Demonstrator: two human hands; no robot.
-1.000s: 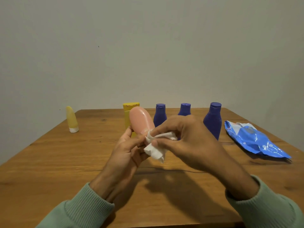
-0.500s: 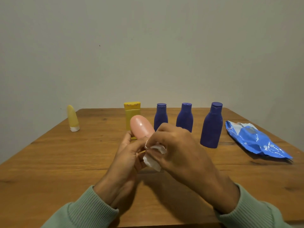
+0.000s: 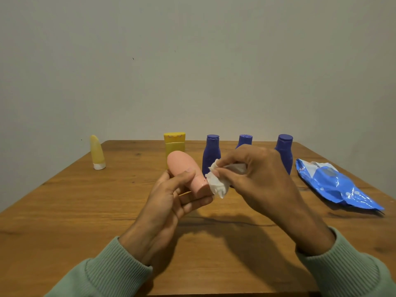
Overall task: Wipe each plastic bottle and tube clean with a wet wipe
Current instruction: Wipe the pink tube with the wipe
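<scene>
Pink bottle (image 3: pixel 184 170): held above the wooden surface (image 3: pixel 85 211), cap end toward the camera, base tilted away. Left hand (image 3: pixel 171 202): fingers clamped around its lower body. Wet wipe (image 3: pixel 218 181): crumpled, white, touching the pink bottle's cap; right hand (image 3: pixel 257 179) fingers pinched on it. Behind the pink bottle: yellow bottle (image 3: pixel 174 142), three blue bottles (image 3: pixel 212 151). Far left of it: yellow tube (image 3: pixel 97 155), standing on its white cap. Right of it: blue wipes pack (image 3: pixel 334 187), lying flat.

Along the table's (image 3: pixel 64 211) far edge, tube (image 3: pixel 97 155) leftmost, bottles (image 3: pixel 211 152) midway, wipe pack (image 3: pixel 334 185) rightmost.
</scene>
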